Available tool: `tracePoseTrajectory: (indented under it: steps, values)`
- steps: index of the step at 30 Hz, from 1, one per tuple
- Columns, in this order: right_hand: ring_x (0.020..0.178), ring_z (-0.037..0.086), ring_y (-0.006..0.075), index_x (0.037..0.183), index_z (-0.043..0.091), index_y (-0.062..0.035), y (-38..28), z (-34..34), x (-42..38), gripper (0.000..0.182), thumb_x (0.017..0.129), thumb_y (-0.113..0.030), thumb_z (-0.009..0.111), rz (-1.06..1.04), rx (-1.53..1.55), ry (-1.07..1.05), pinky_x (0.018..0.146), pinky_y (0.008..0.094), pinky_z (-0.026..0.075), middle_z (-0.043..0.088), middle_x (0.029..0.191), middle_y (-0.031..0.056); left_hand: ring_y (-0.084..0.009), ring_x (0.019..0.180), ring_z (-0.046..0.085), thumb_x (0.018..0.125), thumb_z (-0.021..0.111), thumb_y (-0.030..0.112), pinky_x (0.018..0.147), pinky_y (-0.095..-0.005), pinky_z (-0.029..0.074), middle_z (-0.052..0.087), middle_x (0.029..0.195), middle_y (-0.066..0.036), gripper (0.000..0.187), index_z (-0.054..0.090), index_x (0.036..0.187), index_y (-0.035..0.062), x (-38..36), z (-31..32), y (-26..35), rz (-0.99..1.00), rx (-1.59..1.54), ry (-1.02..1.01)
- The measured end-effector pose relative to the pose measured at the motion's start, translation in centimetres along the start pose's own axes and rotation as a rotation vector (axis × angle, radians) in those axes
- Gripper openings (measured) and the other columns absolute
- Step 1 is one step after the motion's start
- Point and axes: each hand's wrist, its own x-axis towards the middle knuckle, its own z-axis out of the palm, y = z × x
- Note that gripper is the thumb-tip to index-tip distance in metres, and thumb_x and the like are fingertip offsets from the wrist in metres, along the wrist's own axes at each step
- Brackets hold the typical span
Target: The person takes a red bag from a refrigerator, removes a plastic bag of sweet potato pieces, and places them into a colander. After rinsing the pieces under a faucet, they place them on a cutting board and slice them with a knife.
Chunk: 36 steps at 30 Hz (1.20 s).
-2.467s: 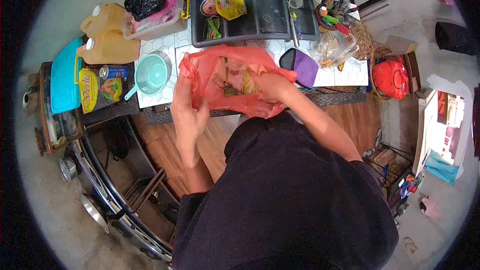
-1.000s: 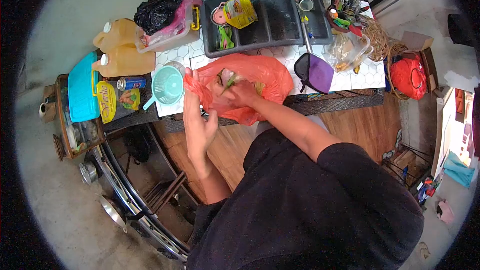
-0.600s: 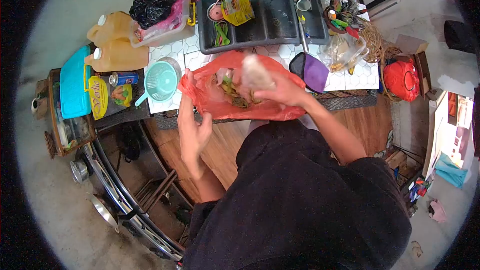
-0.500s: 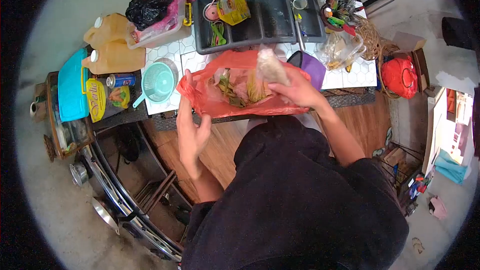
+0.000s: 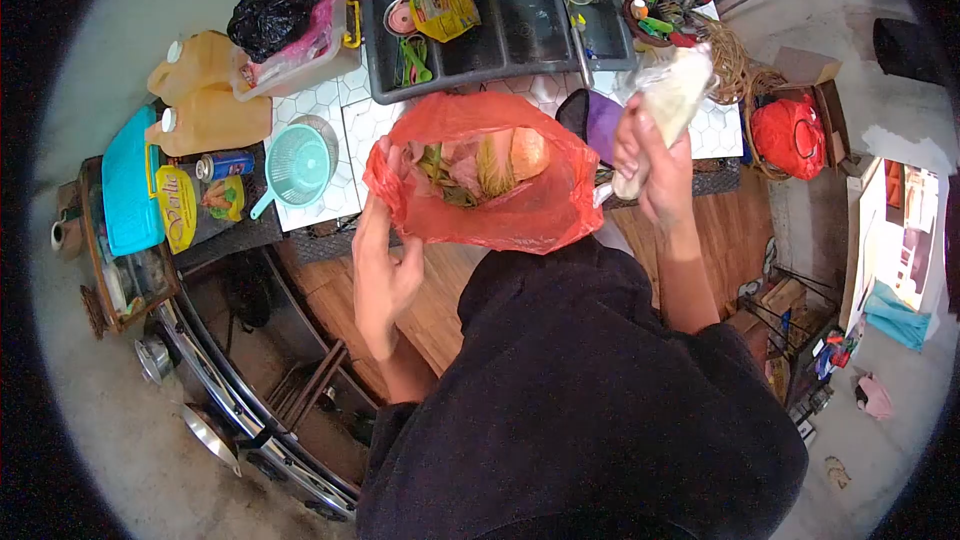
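Note:
A red plastic bag (image 5: 530,225) gapes upward at the table's near edge. My left hand (image 5: 385,265) grips its left rim, fingers partly hidden by the plastic. Inside lie a yellow-green leafy bundle (image 5: 495,165), a pale orange lump (image 5: 529,152) and pinkish and dark green pieces that I cannot name. To the right of the bag, my right hand (image 5: 662,165) is closed round a clear plastic packet of whitish stuff (image 5: 676,90), held up at a tilt. A purple item (image 5: 603,123) lies behind, between that hand and the bag.
A grey compartment tray (image 5: 480,85) spans the back of the table. To the left stand a mint green strainer (image 5: 298,165), a blue can (image 5: 225,165), jugs of yellowish liquid (image 5: 215,125) and a clear tub (image 5: 300,70). A utensil basket (image 5: 655,28) sits at back right.
My right hand has lifted the whitish packet out from over the red bag and moved right with it. The red bag's right side now hangs free; my left hand keeps its hold.

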Motion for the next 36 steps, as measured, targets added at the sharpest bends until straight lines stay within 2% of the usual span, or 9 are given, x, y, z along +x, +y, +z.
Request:
tracePoseTrajectory:
  steps: [5,13,16,21,25,27,29,32,36]
  values:
    - [0.074,0.050,0.0132,0.123,0.042,-0.0036,-0.9,-1.2,0.8,0.035,0.092,-0.015,0.056,-0.037,0.013,0.064,0.065,0.0280,0.046,0.051,0.088,0.0041,-0.0250,0.136,0.036,0.068,0.046,-0.013,0.110,-0.0346,0.027,0.037,0.148,-0.016,0.076,0.033,0.143,-0.0012,0.4,-1.2,-0.4,-0.023,-0.071,0.080]
    - [0.124,0.049,0.0352,0.134,0.040,0.0000,6.6,-11.1,2.2,0.057,0.080,-0.005,0.055,0.168,-1.164,0.108,0.100,0.0378,0.039,0.051,0.130,0.0256,-0.0276,0.142,0.025,0.065,0.046,-0.014,0.113,-0.0365,0.021,0.031,0.151,-0.016,0.081,0.035,0.143,0.0001,1.4,-1.7,0.0,0.004,-0.120,0.113]
    - [0.122,0.049,0.0385,0.132,0.041,0.0010,10.6,-13.7,3.6,0.056,0.079,-0.006,0.058,0.273,-1.308,0.112,0.101,0.0385,0.039,0.054,0.125,0.0259,-0.0265,0.142,0.024,0.064,0.045,-0.014,0.113,-0.0364,0.021,0.030,0.152,-0.015,0.082,0.033,0.144,0.0005,2.0,-1.7,-0.4,0.023,-0.073,0.127]
    - [0.109,0.056,0.0404,0.124,0.052,-0.0012,14.6,-16.6,6.1,0.048,0.077,-0.008,0.062,-0.244,-1.479,0.156,0.096,0.0407,0.043,0.059,0.117,0.0243,-0.0248,0.142,0.024,0.063,0.044,-0.014,0.113,-0.0357,0.021,0.028,0.153,-0.015,0.084,0.032,0.144,0.0004,2.2,-2.4,-0.5,0.013,-0.089,0.089]
    - [0.088,0.064,0.0236,0.113,0.061,-0.0036,7.9,-6.1,5.0,0.030,0.084,-0.009,0.061,-0.208,-0.900,0.323,0.077,0.0315,0.050,0.065,0.102,0.0155,-0.0242,0.142,0.025,0.062,0.042,-0.016,0.113,-0.0349,0.021,0.028,0.153,-0.014,0.085,0.032,0.144,0.0001,2.1,-2.8,-0.2,0.002,-0.075,0.068]
    - [0.082,0.063,0.0162,0.107,0.063,-0.0028,4.5,0.0,3.5,0.022,0.087,-0.011,0.059,-0.311,-0.921,0.156,0.070,0.0280,0.049,0.066,0.094,0.0104,-0.0256,0.142,0.025,0.061,0.043,-0.016,0.113,-0.0357,0.021,0.028,0.153,-0.014,0.085,0.032,0.144,0.0008,1.6,-2.9,-0.5,-0.014,-0.039,0.063]
    - [0.081,0.062,0.0275,0.107,0.062,-0.0035,3.9,3.9,2.4,0.024,0.085,-0.011,0.058,-0.340,-0.914,-0.162,0.072,0.0323,0.051,0.064,0.091,0.0152,-0.0270,0.142,0.026,0.061,0.043,-0.016,0.114,-0.0365,0.020,0.028,0.153,-0.015,0.086,0.033,0.144,0.0015,2.1,-2.8,-0.3,-0.004,-0.005,0.069]
    - [0.080,0.062,0.0258,0.102,0.063,-0.0024,7.6,6.7,2.9,0.020,0.086,-0.013,0.061,-0.284,-0.721,-0.534,0.073,0.0352,0.050,0.064,0.093,0.0135,-0.0314,0.142,0.024,0.060,0.044,-0.015,0.115,-0.0394,0.019,0.028,0.152,-0.018,0.086,0.035,0.144,0.0024,2.7,-2.7,0.7,0.157,0.209,0.068]
    - [0.094,0.060,0.0369,0.107,0.059,0.0008,11.9,3.9,3.0,0.038,0.079,-0.024,0.069,-0.132,-1.298,-0.856,0.084,0.0449,0.048,0.064,0.101,0.0199,-0.0314,0.144,0.019,0.065,0.047,-0.013,0.116,-0.0403,0.014,0.027,0.153,-0.017,0.082,0.036,0.144,0.0044,2.8,-2.3,0.9,0.173,0.386,0.074]
